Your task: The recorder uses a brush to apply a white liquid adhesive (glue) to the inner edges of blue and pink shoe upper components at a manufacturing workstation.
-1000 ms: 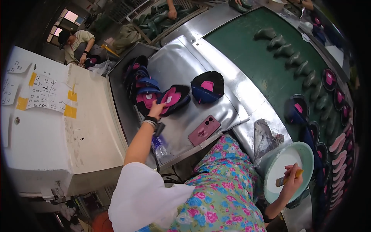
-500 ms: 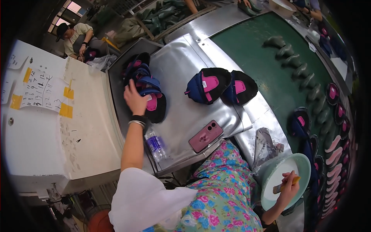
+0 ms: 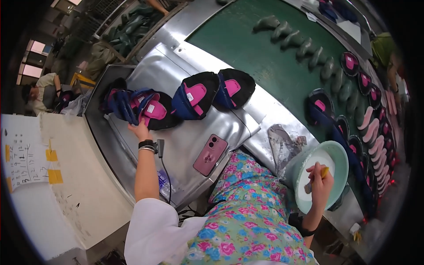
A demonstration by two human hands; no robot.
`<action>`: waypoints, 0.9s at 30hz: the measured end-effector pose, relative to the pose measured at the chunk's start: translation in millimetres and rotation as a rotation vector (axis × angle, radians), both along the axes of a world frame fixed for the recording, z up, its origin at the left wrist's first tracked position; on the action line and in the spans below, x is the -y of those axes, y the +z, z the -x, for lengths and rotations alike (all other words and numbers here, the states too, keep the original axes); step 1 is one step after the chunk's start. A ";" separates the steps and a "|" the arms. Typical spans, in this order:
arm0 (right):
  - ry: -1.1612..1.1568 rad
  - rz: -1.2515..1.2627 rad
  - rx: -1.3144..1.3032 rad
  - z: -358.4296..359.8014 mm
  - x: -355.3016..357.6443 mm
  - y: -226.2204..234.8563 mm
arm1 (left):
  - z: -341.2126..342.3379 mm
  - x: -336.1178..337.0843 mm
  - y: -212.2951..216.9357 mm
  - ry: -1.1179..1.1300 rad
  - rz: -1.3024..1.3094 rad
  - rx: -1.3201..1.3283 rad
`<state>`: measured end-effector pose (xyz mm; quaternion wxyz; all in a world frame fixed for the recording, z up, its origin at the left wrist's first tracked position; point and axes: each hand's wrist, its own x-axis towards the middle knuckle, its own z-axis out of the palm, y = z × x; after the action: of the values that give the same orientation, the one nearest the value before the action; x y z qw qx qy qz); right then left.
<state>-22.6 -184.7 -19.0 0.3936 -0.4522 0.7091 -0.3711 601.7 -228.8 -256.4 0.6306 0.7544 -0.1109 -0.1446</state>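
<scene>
- two shoes (image 3: 194, 95) lie on the bench (image 3: 176, 145)
- left hand (image 3: 140, 130) touches another shoe (image 3: 162, 110), fingers' hold unclear
- right hand (image 3: 321, 183) grips a brush (image 3: 308, 189) at the bowl (image 3: 293, 172)
- probably picking up; separating needs a firm pinch

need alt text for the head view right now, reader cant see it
A person's left hand touches a navy-and-pink shoe upper on a metal table, while the right hand holds a brush at a pale green bucket of white liquid. Other uppers and a pink phone lie nearby.
</scene>
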 end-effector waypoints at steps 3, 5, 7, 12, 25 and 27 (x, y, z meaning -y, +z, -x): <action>0.018 -0.011 0.009 -7.7 9.6 -0.5 | 62.9 12.7 2.4 0.030 -0.033 -0.246; 0.024 -0.029 -0.026 -11.9 24.0 -2.6 | 95.6 13.1 30.4 -0.153 0.140 -0.823; 0.135 -0.016 -0.051 -19.4 44.0 -9.4 | 138.8 3.9 64.8 -0.389 0.001 -1.000; 0.415 0.167 -0.236 -67.6 143.1 -62.2 | 224.1 27.1 145.5 -1.019 -0.123 -0.396; 0.334 -0.086 -0.449 -153.8 213.2 -149.1 | 279.2 128.3 84.2 -1.247 -0.412 1.364; 0.299 -0.021 -0.364 -132.7 201.0 -124.3 | 287.6 129.2 90.5 -1.234 -0.431 1.387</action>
<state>110.1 -385.8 -143.4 0.3148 -0.6076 0.6972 -0.2136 314.1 -358.0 -165.9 0.0840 0.5806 -0.8097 0.0107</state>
